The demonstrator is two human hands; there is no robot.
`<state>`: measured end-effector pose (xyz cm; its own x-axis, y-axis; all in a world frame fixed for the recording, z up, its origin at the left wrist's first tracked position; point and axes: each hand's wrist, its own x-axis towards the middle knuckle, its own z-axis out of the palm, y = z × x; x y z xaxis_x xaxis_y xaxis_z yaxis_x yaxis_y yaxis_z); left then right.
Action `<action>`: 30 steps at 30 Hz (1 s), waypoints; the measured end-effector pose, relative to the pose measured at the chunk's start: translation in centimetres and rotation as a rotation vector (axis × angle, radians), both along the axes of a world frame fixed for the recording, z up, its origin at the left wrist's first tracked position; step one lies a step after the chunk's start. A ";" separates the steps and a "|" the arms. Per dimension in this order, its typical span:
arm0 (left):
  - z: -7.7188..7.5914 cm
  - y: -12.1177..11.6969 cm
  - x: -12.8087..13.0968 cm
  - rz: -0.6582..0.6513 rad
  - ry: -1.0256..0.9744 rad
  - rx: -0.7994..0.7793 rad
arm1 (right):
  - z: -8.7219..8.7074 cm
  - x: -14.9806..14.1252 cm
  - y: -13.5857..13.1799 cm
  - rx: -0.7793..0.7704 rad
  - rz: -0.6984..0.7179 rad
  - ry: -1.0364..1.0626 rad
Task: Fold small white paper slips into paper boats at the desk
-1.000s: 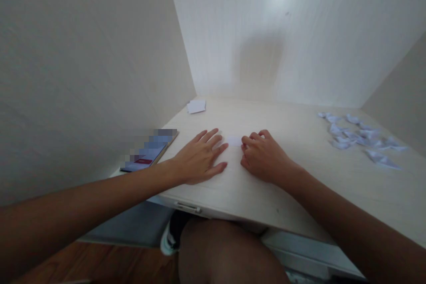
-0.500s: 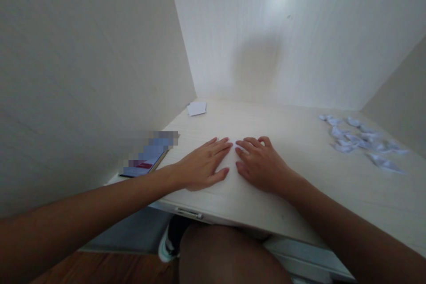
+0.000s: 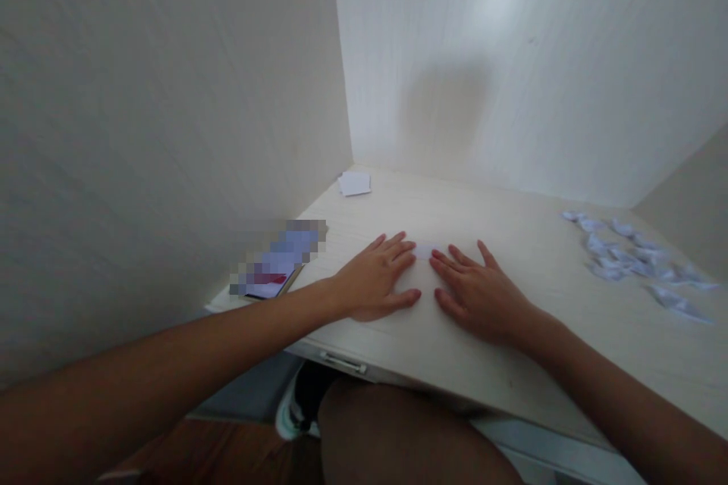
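A small white piece of paper (image 3: pixel 422 251) lies flat on the pale desk, mostly covered by my fingers. My left hand (image 3: pixel 378 276) rests palm down with its fingertips on the paper's left end and its thumb stretched toward the middle. On the other end, the fingertips of my right hand (image 3: pixel 483 292) press the paper, its fingers spread. A narrow strip of paper shows between the two hands. Neither hand grips anything. How the paper is folded, I cannot make out.
Several folded white paper pieces (image 3: pixel 626 254) lie in a loose group at the right. A small stack of white paper (image 3: pixel 356 183) sits at the far left corner. A blurred-out device with a screen (image 3: pixel 278 265) leans near the left wall. The desk (image 3: pixel 398 348) has a drawer handle (image 3: pixel 343 362) in front.
My right hand has slid right along the paper and its fingers have spread, so more paper shows between my hands. The whole view has shifted slightly left.
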<state>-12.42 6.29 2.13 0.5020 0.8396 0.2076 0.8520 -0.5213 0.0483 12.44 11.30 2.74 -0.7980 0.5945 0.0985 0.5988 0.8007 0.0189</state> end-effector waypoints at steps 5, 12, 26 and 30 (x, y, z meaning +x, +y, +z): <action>-0.2 0.0 0.3 0.038 -0.011 -0.015 | -0.8 0.0 -0.4 0.042 -0.031 0.031; -0.7 0.2 0.2 0.056 -0.021 0.024 | 0.2 -2.9 -1.6 0.100 -0.047 0.105; -0.6 1.4 0.6 0.091 0.034 -0.028 | 1.8 -2.6 -0.6 -0.087 -0.259 0.016; -0.5 1.4 0.9 0.098 0.003 -0.034 | 2.3 -2.4 -2.0 -0.072 -0.364 0.005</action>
